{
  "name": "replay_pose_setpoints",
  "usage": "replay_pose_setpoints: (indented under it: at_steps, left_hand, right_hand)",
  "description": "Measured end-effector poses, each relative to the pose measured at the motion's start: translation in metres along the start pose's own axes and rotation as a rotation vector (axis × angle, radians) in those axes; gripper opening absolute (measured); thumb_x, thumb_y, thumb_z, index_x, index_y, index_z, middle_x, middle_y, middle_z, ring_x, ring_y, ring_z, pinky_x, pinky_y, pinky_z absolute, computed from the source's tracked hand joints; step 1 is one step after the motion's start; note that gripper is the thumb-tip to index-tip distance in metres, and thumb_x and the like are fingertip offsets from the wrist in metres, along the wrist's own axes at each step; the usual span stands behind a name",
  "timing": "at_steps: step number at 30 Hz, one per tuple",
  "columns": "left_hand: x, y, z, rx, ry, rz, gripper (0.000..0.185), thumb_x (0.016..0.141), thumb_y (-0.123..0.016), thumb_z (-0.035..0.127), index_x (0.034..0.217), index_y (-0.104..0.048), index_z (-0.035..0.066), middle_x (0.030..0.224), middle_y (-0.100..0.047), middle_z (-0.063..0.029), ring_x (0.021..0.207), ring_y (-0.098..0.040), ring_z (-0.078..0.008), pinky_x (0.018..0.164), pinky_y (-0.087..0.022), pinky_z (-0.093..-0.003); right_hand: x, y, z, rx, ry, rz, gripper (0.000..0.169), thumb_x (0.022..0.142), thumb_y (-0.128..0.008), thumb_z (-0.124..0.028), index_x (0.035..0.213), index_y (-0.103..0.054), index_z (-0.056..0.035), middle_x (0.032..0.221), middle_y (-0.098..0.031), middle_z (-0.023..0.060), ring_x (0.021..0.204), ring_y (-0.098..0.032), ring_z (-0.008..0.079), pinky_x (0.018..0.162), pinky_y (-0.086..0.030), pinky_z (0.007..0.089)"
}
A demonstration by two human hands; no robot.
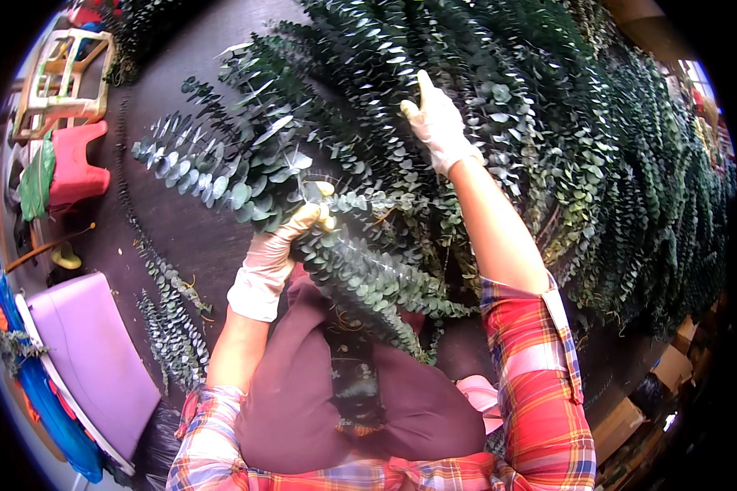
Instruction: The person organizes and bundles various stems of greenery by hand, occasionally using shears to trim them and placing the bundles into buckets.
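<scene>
My left hand [276, 251], in a pale glove with yellowish fingertips, grips a bunch of eucalyptus stems [368, 270] above my lap. Round grey-green leaves fan out from that grip, to the upper left and down to the right. My right hand [439, 123], gloved too, reaches forward over a large pile of eucalyptus branches [528, 104]. Its thumb and index finger are spread, and no stem shows between them. The other fingers are partly hidden from view.
Loose eucalyptus sprigs [172, 331] lie on the dark floor [184, 245] at left. Beyond them are a red plastic stool [80, 166], a plastic frame stool [67, 80] and a lilac plastic container [92, 362]. Cardboard boxes [617, 426] stand at lower right.
</scene>
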State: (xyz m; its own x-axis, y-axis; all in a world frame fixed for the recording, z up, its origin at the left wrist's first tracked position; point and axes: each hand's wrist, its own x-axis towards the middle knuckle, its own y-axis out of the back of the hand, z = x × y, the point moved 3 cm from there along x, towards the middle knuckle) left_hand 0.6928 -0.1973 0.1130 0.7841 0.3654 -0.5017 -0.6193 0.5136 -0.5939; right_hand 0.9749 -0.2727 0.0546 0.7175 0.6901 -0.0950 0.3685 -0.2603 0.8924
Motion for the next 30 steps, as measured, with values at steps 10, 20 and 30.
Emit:
replay_pose_setpoints:
  at_steps: [10,20,30]
  left_hand:
    - [-0.005,0.011,0.001,-0.033,-0.006,-0.082,0.045,0.083,-0.071,0.013,0.120,-0.053,-0.004,0.081,-0.060,-0.0058,0.076,-0.058,-0.0180,0.073,-0.048,-0.0312]
    - [-0.007,0.020,-0.001,-0.055,0.015,-0.149,0.058,0.080,-0.074,0.020,0.127,-0.047,-0.002,0.081,-0.057,-0.0048,0.074,-0.055,-0.0172,0.068,-0.044,-0.0300]
    - [-0.004,0.034,-0.019,-0.138,0.011,-0.165,0.041,0.079,-0.073,0.005,0.115,-0.054,0.010,0.105,-0.058,-0.0006,0.098,-0.056,-0.0143,0.087,-0.048,-0.0304]
  right_hand:
    - [-0.008,0.120,-0.015,0.985,-0.147,0.126,0.024,0.093,-0.061,-0.032,0.100,-0.071,-0.0122,0.076,-0.064,0.0010,0.056,-0.052,0.0067,0.048,-0.045,0.0240]
    - [-0.095,0.169,-0.071,1.005,-0.009,-0.112,0.015,0.091,-0.056,-0.010,0.098,-0.067,-0.0052,0.067,-0.063,0.0025,0.047,-0.049,0.0056,0.043,-0.038,0.0195]
    - [-0.254,0.049,-0.056,0.891,-0.266,-0.667,0.017,0.092,-0.054,-0.009,0.104,-0.065,-0.0028,0.073,-0.059,0.0020,0.065,-0.055,0.0090,0.063,-0.047,0.0251]
